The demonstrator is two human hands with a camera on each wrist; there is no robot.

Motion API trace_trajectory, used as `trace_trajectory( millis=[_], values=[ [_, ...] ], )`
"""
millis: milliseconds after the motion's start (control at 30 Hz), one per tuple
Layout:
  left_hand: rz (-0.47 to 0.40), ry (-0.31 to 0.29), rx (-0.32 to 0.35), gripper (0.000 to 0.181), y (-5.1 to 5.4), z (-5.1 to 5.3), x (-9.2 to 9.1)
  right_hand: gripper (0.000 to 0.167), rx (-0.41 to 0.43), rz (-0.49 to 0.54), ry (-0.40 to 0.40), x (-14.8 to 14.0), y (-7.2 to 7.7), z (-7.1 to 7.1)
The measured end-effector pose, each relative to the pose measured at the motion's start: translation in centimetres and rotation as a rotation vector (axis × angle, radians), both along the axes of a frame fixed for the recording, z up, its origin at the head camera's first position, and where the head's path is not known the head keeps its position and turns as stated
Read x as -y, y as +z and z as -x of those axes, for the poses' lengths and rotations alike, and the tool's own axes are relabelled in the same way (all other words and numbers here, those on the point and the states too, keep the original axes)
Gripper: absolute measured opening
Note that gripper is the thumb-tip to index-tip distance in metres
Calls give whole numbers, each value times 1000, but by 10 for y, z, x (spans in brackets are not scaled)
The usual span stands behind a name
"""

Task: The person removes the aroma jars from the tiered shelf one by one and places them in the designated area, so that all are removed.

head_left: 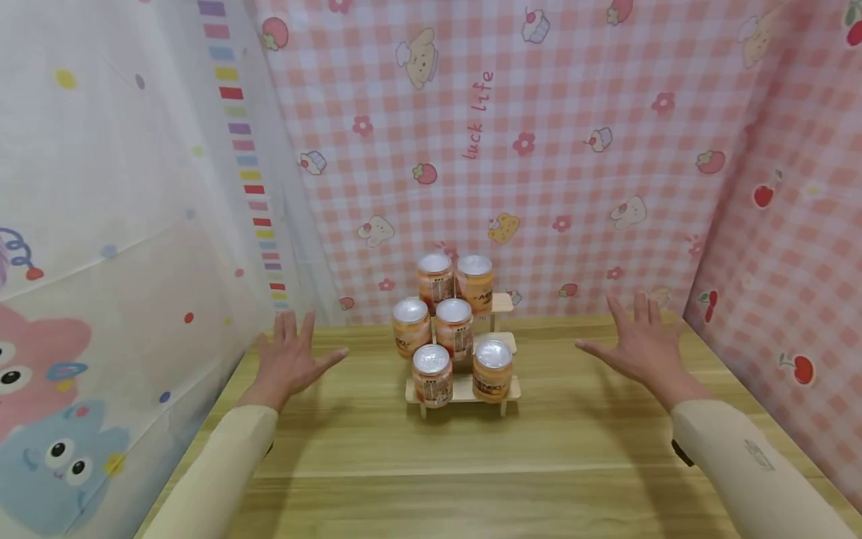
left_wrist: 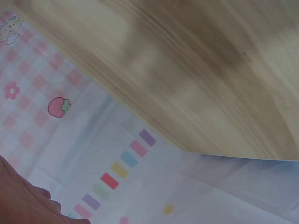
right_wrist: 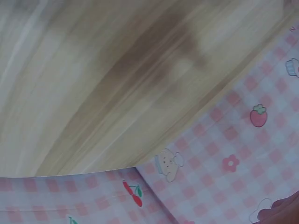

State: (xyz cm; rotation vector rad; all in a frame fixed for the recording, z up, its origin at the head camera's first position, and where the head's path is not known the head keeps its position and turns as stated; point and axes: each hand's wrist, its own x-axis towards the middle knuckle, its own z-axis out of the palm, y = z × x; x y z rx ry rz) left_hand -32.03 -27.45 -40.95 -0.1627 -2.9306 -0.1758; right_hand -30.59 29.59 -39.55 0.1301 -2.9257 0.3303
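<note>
A small three-tier wooden rack [head_left: 462, 392] stands mid-table, with two orange cans on each tier. On the bottom tier are a left can [head_left: 432, 380] and a right can [head_left: 492, 376]. The middle tier bears two cans [head_left: 454, 333] set toward its left, and two more cans [head_left: 475, 284] stand on top. My left hand [head_left: 286, 361] is held over the table left of the rack, fingers spread and holding nothing. Over the right side, my right hand [head_left: 643, 346] is likewise spread, apart from the cans. Each wrist view catches only a corner of its hand.
The wooden table [head_left: 431, 464] ends at a pink checked cloth [head_left: 539, 187] behind. A white cartoon-print cloth [head_left: 135, 187] hangs at the left, and another checked cloth [head_left: 795, 262] closes off the right.
</note>
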Motion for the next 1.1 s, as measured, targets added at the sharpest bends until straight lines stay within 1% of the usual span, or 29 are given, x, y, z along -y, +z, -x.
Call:
trace_trajectory(
  millis=[100,300,500,633,800,933,1100],
  values=[
    [-3,-3,-11,110,4,3,-3,112,8,5,-7,7,5,3],
    [-36,-1,-1,110,15,8,-13,111,33,59,-9,23,12,9],
    [-42,0,-1,109,30,15,-22,109,27,125,3,40,17,14],
    [-67,-8,8,107,39,20,-30,106,26,175,25,50,22,16],
    [-120,-15,0,106,50,27,-41,104,58,246,41,62,27,18],
    [-187,-22,20,105,59,31,-51,101,58,259,59,70,28,23],
    [-257,-44,6,104,69,36,-63,101,66,294,74,80,29,30]
  ],
)
